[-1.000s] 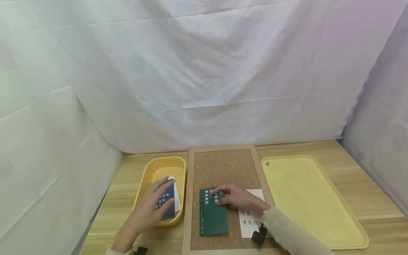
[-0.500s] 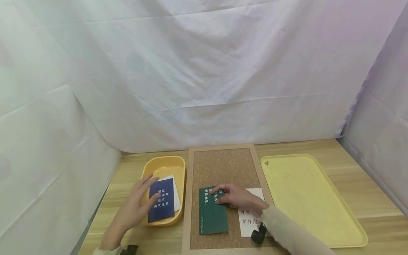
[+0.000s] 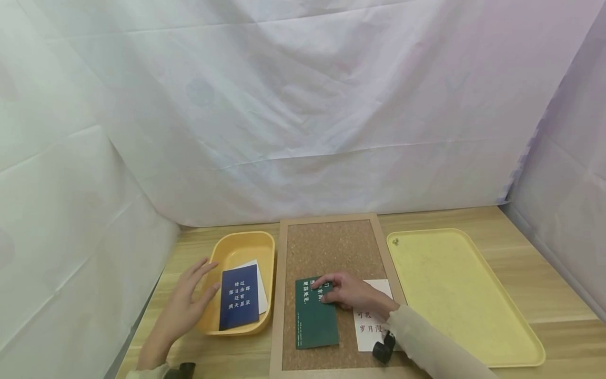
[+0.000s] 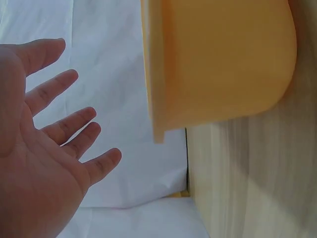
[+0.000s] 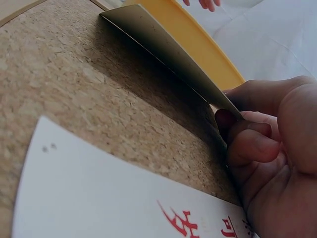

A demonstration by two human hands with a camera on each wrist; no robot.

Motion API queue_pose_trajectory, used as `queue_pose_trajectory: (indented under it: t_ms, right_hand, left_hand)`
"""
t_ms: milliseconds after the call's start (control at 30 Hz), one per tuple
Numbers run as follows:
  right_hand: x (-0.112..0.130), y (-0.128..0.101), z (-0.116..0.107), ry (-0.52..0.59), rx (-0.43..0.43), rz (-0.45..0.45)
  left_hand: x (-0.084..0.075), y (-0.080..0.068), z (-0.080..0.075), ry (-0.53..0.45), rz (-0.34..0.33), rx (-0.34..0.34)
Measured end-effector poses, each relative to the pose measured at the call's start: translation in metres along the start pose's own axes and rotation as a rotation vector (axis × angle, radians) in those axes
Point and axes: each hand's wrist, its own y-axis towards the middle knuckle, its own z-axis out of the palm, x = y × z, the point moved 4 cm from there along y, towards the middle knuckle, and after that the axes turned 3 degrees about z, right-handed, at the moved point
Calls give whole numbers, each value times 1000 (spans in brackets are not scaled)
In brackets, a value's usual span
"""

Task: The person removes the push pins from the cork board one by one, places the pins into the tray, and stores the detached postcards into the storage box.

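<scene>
Right hand (image 3: 347,292): my grip is closed as a pinch on the top right edge of the green card (image 3: 315,313); thumb under, fingers (image 5: 257,146) curled over. In the right wrist view that edge is lifted off the cork board (image 3: 326,247) while the far end seems to lie on it.

Green card sits on the lower half of the board, long side running 12 to 6. At its 3 o'clock, touching or slightly under my hand, lies the white card (image 3: 374,329) with red characters.

Left hand (image 3: 182,310): fingers spread and straight, holding nothing, hovering at 9 o'clock of the orange tray (image 3: 236,247), just beside its wall. Blue card (image 3: 239,303) lies in that tray over a white sheet. Large yellow tray (image 3: 464,295) at 3 o'clock of the board, on the worktop (image 3: 544,273).

Handling judgement: the card looks thin, light and fairly stiff, bending only slightly. Smooth face, likely slippery; an edge pinch near a corner suits it. Creasing is the risk if squeezed hard.
</scene>
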Motion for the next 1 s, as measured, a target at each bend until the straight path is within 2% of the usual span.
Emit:
queue_pose_trajectory:
  t_ms: [200,433,567,1000]
  right_hand:
    - [1,0,0,-23,1,0]
    - [0,0,1,-4,5,-2]
    - [0,0,1,-6,1,4]
    - [3,-1,1,-26,-4,7]
  left_hand:
    - [16,-3,-1,-33,-33,4]
    - [32,-5,1,-73,-157,71]
    - [38,-7,3,-82,-204,106]
    - [57,-12,18,-170,-252,165]
